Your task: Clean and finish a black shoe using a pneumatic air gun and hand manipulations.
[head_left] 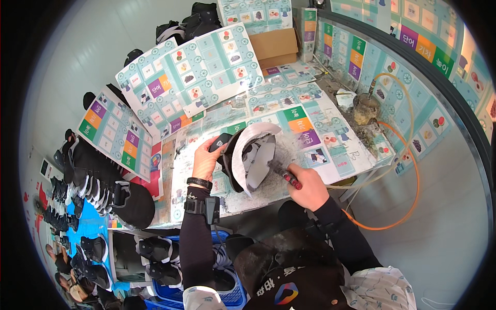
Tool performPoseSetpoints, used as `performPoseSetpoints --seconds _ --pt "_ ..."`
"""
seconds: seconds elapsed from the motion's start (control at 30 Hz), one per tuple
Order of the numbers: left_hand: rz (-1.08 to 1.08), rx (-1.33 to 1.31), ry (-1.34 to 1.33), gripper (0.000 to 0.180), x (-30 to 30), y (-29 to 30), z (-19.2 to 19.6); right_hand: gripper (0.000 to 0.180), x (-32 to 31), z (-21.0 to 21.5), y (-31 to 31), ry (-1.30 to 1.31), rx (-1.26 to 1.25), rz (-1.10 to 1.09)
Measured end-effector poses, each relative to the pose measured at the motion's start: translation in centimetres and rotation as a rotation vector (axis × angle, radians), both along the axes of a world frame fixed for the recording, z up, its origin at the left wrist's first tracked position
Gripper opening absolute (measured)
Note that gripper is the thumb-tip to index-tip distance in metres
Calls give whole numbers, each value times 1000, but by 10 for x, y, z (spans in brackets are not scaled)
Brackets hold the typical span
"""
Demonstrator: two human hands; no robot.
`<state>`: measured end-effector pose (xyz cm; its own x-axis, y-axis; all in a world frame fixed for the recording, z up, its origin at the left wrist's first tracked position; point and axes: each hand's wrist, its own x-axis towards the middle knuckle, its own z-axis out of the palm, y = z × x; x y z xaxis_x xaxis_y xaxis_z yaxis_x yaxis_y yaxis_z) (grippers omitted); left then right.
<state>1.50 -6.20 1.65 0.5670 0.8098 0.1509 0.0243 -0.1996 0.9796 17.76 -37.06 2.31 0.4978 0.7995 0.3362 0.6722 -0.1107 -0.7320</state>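
Panels (214, 72) lettered on purple, orange and green blocks stand at the counter's (237, 205) back. Over the counter's front, the left hand (205, 159), fingers curled, grips a black, grey and white shoe (259, 163); the right hand (308, 187) clasps a red-handled tool (293, 181) pointing at it. A crusted pot (366, 109) stands at the counter's right, black shoes (133, 206) to its left.

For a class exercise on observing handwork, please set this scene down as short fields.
Left hand: grips a black, white and grey shoe
Right hand: holds a brush with red on its handle
Brush tip: at the shoe's grey face; contact unclear
On table: printed sheets; grimy pot at right
Lower down: blue basket
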Motion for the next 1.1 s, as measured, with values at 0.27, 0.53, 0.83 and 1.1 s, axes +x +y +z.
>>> performPoseSetpoints --seconds 0.27,0.53,0.83,1.1 --pt "-7 -69 132 45 -1 -5 37 21 -7 -3 -7 -22 -49 -6" --pt "-124 -78 160 46 -8 -11 49 22 -10 -13 -6 80 -68 29" --pt "-16 -85 47 31 -16 19 9 20 -6 -3 -17 313 -106 220" --pt "49 130 462 42 -11 22 5 21 -8 -1 -25 230 -107 203"
